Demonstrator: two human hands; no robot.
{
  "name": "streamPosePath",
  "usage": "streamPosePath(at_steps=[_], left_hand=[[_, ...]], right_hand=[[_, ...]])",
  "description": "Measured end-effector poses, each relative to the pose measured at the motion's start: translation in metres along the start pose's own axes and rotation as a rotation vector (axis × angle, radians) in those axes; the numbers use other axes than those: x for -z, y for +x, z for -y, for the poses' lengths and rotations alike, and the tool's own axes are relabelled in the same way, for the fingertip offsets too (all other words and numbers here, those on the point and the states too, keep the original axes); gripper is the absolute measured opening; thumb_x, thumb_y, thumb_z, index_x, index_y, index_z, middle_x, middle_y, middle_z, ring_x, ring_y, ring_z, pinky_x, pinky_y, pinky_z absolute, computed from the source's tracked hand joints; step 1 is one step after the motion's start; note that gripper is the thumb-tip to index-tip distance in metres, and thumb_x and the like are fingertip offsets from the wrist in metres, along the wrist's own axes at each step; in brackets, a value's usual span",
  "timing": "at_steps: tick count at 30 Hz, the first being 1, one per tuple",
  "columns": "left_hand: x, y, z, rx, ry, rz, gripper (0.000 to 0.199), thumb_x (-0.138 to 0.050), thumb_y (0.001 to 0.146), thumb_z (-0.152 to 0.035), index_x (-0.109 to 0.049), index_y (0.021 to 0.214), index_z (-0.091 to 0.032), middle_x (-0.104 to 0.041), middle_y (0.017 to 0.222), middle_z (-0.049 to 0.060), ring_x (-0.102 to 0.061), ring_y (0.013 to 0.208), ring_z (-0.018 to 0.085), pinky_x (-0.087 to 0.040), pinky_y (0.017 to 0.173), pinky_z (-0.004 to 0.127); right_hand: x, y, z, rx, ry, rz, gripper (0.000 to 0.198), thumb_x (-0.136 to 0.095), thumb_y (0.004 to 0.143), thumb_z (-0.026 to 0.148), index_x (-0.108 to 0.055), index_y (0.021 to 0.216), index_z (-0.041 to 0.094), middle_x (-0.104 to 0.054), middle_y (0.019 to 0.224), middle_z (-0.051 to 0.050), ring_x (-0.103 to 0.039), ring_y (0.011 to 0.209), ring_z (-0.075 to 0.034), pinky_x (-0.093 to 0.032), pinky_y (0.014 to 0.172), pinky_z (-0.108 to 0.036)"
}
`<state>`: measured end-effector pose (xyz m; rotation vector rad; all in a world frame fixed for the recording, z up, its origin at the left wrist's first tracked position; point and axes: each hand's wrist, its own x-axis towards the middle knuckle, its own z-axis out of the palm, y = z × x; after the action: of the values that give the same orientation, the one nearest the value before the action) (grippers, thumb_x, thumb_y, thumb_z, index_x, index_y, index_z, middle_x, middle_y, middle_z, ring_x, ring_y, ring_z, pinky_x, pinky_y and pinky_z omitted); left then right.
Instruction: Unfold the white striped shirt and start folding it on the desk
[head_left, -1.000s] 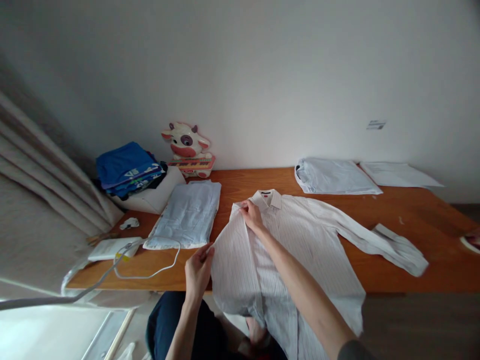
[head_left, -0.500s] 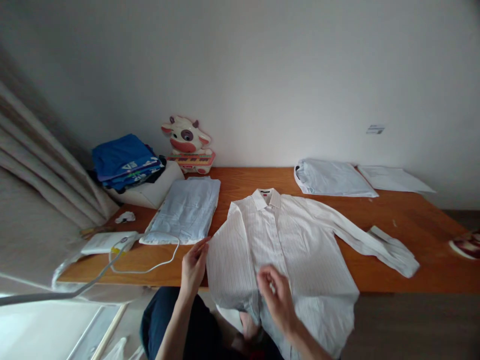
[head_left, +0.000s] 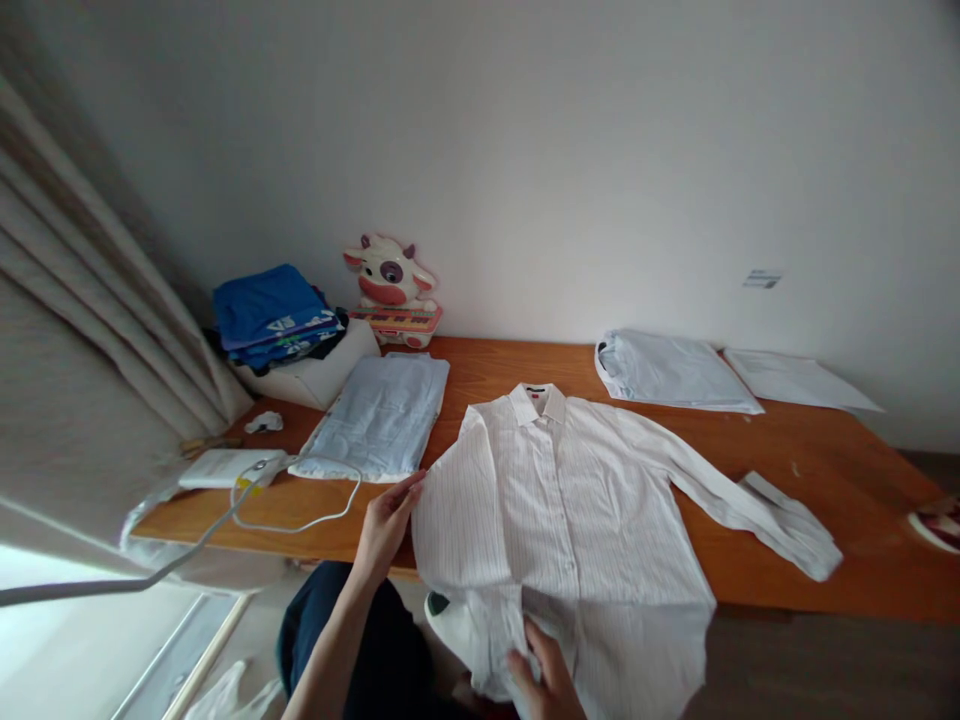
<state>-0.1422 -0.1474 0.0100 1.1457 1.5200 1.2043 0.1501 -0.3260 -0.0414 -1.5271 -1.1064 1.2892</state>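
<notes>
A white button-up shirt [head_left: 607, 520] with thin stripes lies spread front up on the wooden table, its collar at the far side. Its lower part hangs over the front edge. The sleeve on the left is folded down along the shirt's body, while the other stretches out to the right. My left hand [head_left: 386, 525] pinches the outer edge of the folded sleeve. Low in the picture, my right hand [head_left: 551, 675] is closed on the cuff end of that same sleeve, with some fingers hidden by cloth.
Left on the table [head_left: 862, 470] lie folded light-blue clothing [head_left: 390, 410], a white device [head_left: 225, 467] with a cable, and folded blue clothes [head_left: 270, 310] on a white box. A cow toy keyboard [head_left: 394, 290] and bagged clothing [head_left: 667, 370] are near the wall.
My right hand has moved down from above the shirt front and taken hold of the sleeve's cuff end. My left hand stays at the sleeve edge. The view has shifted slightly.
</notes>
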Motion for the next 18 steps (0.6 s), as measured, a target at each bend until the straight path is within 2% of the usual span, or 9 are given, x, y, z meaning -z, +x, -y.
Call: streamPosePath(at_steps=[2,3,5,7,9,11,13,15,18], left_hand=[[-0.003,-0.01,-0.002,0.061,-0.034,0.039,0.071,-0.079,0.088,-0.063,-0.074,0.142,-0.017,-0.084,0.112,0.009,-0.079,0.105,0.03,-0.066,0.085,0.037],[-0.005,-0.016,-0.002,0.094,-0.048,0.062,0.076,-0.078,0.089,-0.064,-0.07,0.148,-0.018,-0.083,0.103,0.006,-0.079,0.094,0.027,-0.067,0.077,0.035],[-0.011,-0.03,-0.001,0.121,-0.039,0.095,0.078,-0.074,0.092,-0.065,-0.063,0.156,-0.021,-0.078,0.089,0.001,-0.077,0.077,0.021,-0.066,0.067,0.032],[-0.018,-0.042,-0.001,0.056,0.067,0.101,0.072,-0.07,0.095,-0.064,-0.065,0.154,-0.023,-0.079,0.09,0.002,-0.077,0.076,0.021,-0.066,0.068,0.031],[-0.025,-0.051,-0.003,-0.052,0.259,0.103,0.061,-0.066,0.1,-0.061,-0.068,0.15,-0.027,-0.083,0.102,0.005,-0.08,0.086,0.024,-0.065,0.076,0.032],[-0.031,-0.057,-0.009,-0.124,0.472,0.091,0.051,-0.06,0.104,-0.056,-0.069,0.149,-0.031,-0.083,0.108,0.006,-0.08,0.092,0.025,-0.062,0.081,0.033],[-0.036,-0.058,-0.017,-0.173,0.645,0.059,0.043,-0.056,0.107,-0.05,-0.073,0.143,-0.033,-0.082,0.103,0.005,-0.078,0.091,0.025,-0.059,0.08,0.034],[-0.039,-0.056,-0.025,-0.244,0.752,0.015,0.034,-0.054,0.109,-0.047,-0.079,0.126,-0.032,-0.08,0.098,0.005,-0.076,0.092,0.027,-0.057,0.08,0.036],[-0.045,-0.045,-0.036,-0.414,0.734,-0.013,0.03,-0.051,0.111,-0.041,-0.079,0.11,-0.029,-0.079,0.106,0.007,-0.074,0.104,0.027,-0.058,0.09,0.04]], right_hand=[[0.044,-0.005,0.028,-0.147,0.056,-0.031,0.08,-0.076,0.074,0.088,-0.083,0.124,0.026,-0.076,0.138,-0.016,-0.065,0.137,-0.041,-0.049,0.12,-0.054],[0.069,-0.004,0.045,-0.174,0.07,-0.054,0.082,-0.079,0.071,0.086,-0.082,0.126,0.026,-0.073,0.143,-0.016,-0.062,0.141,-0.04,-0.045,0.124,-0.055],[0.12,0.003,0.083,-0.138,0.017,-0.104,0.078,-0.085,0.069,0.081,-0.082,0.124,0.026,-0.073,0.144,-0.015,-0.061,0.142,-0.04,-0.042,0.126,-0.056],[0.168,0.017,0.123,-0.059,-0.079,-0.094,0.072,-0.087,0.071,0.075,-0.083,0.123,0.026,-0.076,0.139,-0.015,-0.064,0.137,-0.04,-0.045,0.123,-0.056],[0.205,0.03,0.158,-0.001,-0.178,0.025,0.066,-0.085,0.076,0.07,-0.083,0.123,0.025,-0.079,0.13,-0.016,-0.07,0.126,-0.04,-0.053,0.114,-0.053],[0.229,0.039,0.182,0.02,-0.282,0.114,0.062,-0.084,0.079,0.067,-0.083,0.122,0.024,-0.08,0.123,-0.017,-0.072,0.12,-0.039,-0.058,0.107,-0.049],[0.241,0.043,0.19,0.01,-0.378,0.151,0.061,-0.083,0.08,0.066,-0.082,0.126,0.025,-0.08,0.123,-0.017,-0.072,0.122,-0.039,-0.059,0.106,-0.047],[0.247,0.041,0.185,-0.014,-0.453,0.177,0.062,-0.084,0.08,0.064,-0.081,0.13,0.027,-0.079,0.129,-0.016,-0.071,0.126,-0.04,-0.056,0.111,-0.05],[0.254,0.033,0.162,-0.053,-0.47,0.246,0.064,-0.084,0.08,0.062,-0.078,0.135,0.029,-0.076,0.137,-0.017,-0.068,0.132,-0.042,-0.052,0.116,-0.054]])
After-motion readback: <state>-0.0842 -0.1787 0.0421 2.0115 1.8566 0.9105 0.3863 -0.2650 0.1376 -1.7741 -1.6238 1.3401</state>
